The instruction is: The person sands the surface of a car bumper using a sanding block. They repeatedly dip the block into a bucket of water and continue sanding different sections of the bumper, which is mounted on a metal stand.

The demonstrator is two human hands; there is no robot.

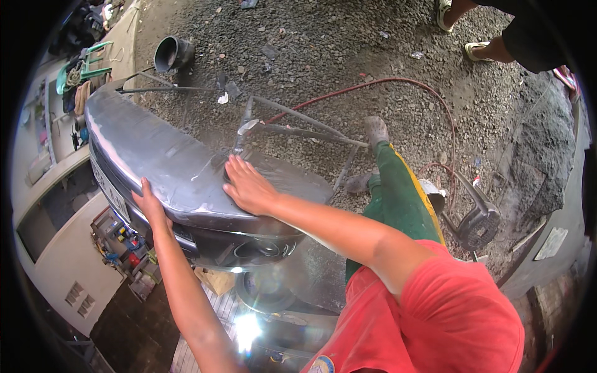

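Observation:
A grey car bumper [143, 149] with pale pinkish patches along its edge rests on a metal frame stand [298, 132]. My left hand [150, 205] holds the bumper's near edge, left of centre. My right hand [247, 188] lies flat on the bumper's top surface toward its right end, fingers stretched and slightly apart; whether anything is under the palm is hidden. A dark rounded opening [256, 248] shows in the bumper's lower face.
Another person's sandalled feet [474, 51] are at upper right on gravel [323, 50]. A dark bucket [174, 53], a red hose [404, 81], a metal tool or fixture [477, 224], a rough rock [544, 143] and cluttered shelving [121, 242] surround me.

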